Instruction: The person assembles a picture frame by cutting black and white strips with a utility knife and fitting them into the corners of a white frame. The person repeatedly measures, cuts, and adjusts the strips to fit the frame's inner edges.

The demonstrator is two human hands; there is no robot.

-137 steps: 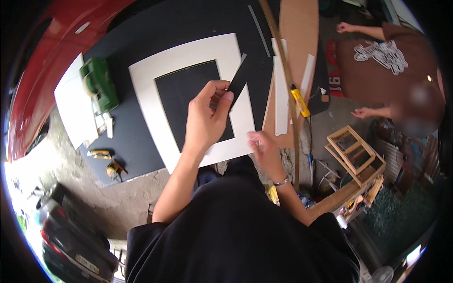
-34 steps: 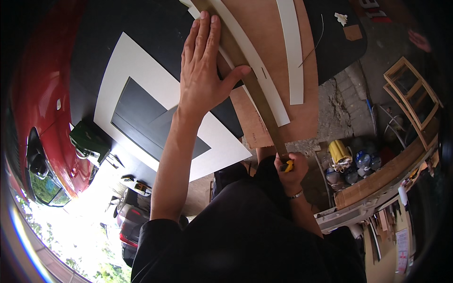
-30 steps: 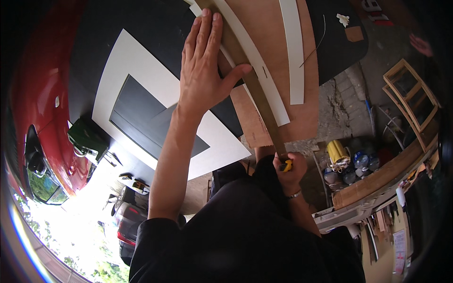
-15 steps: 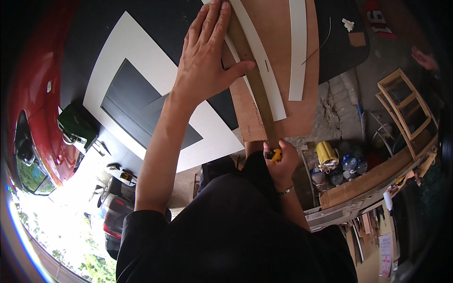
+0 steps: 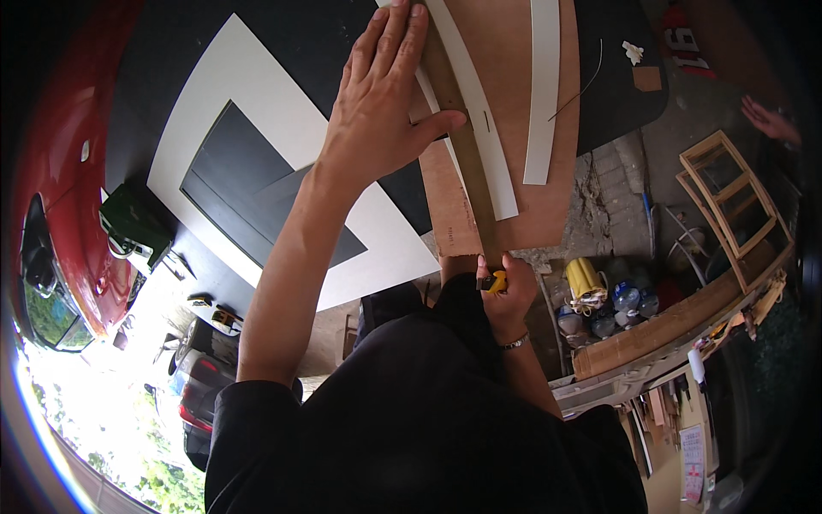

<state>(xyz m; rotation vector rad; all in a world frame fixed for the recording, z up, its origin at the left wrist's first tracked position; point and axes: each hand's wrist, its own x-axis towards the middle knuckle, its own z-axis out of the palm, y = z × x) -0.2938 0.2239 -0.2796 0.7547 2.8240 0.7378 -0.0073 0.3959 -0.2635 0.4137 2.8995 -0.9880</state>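
Observation:
My left hand (image 5: 381, 111) lies flat, fingers spread, pressing a long brown wooden straightedge (image 5: 467, 163) onto a brown board (image 5: 505, 103). My right hand (image 5: 505, 287) is closed on a yellow and black utility knife (image 5: 495, 283) at the near end of the straightedge, by the board's near edge. A narrow white strip (image 5: 479, 120) runs along the right side of the straightedge. A second white strip (image 5: 542, 86) lies further right on the board. A white mat frame (image 5: 257, 86) with a dark window sits to the left, under my left forearm.
A red car (image 5: 60, 171) curves along the left. A green tool (image 5: 133, 223) rests on the black surface (image 5: 282, 26). Wooden frames (image 5: 728, 206) stand at right, with yellow and blue containers (image 5: 599, 295) on the ground. Another person's hand (image 5: 771, 120) shows at far right.
My left hand stays pressed on the straightedge. My right hand with the knife has drawn back toward me along the straightedge to the board's near edge. My head has shifted slightly.

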